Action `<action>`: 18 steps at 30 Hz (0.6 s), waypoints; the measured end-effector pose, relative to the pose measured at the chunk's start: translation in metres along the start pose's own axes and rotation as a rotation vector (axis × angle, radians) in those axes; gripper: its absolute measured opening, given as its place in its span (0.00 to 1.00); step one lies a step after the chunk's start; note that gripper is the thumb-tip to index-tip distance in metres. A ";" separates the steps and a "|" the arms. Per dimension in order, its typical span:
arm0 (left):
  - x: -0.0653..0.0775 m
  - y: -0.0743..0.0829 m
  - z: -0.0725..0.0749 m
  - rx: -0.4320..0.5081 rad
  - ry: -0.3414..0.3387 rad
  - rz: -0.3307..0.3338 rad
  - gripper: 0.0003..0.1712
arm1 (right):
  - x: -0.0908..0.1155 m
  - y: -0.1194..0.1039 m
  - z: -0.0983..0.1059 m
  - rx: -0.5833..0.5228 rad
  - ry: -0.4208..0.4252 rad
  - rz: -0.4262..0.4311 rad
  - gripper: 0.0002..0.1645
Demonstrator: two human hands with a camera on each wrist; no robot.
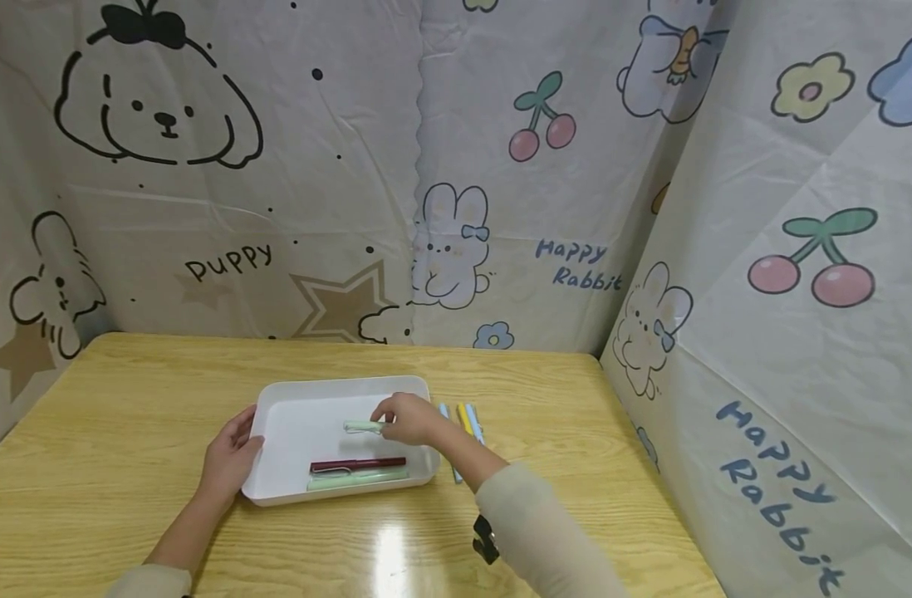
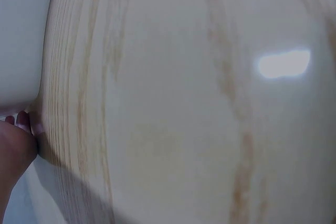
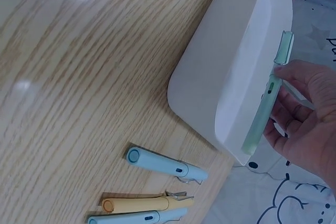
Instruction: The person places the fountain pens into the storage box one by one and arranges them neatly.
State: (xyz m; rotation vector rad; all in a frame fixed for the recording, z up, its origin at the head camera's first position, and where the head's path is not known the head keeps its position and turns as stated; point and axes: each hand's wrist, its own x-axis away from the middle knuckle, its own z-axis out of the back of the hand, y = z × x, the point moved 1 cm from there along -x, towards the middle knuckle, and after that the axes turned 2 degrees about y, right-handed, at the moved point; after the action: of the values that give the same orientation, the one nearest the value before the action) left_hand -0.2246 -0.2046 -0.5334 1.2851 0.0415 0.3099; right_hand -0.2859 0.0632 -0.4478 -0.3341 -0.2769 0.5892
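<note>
A white tray (image 1: 299, 432) lies on the wooden table, its left end gripped by my left hand (image 1: 229, 455), thumb at the rim and fingers along the outer wall. In the left wrist view only part of that hand (image 2: 16, 145) shows, beside the tray's corner. My right hand (image 1: 409, 419) pinches a light green pen (image 3: 269, 93) over the tray, the metal clip end pointing left in the head view. Nearer the front wall, a dark red pen (image 1: 359, 465) and another light green pen (image 1: 370, 479) lie side by side inside the tray.
To the right of the tray, partly behind my right forearm, lie a yellow pen (image 3: 139, 204) and two light blue pens, one (image 3: 160, 164) apart and the other (image 3: 131, 218) next to the yellow. Patterned cloth (image 1: 336, 191) hangs behind the table (image 1: 127, 432) and along its right side.
</note>
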 end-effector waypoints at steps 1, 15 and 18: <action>0.000 0.000 0.000 0.000 0.001 0.000 0.33 | 0.000 0.000 -0.001 0.001 0.000 0.001 0.13; 0.000 0.000 0.000 0.003 0.016 -0.009 0.33 | -0.003 -0.009 -0.009 -0.017 0.000 0.022 0.14; -0.001 0.000 0.000 0.004 0.008 -0.008 0.33 | -0.004 -0.011 -0.010 -0.021 -0.003 0.018 0.14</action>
State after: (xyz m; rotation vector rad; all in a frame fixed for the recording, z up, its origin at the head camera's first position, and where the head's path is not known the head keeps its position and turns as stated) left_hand -0.2252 -0.2047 -0.5337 1.2874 0.0540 0.3085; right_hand -0.2807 0.0499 -0.4536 -0.3562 -0.2832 0.6053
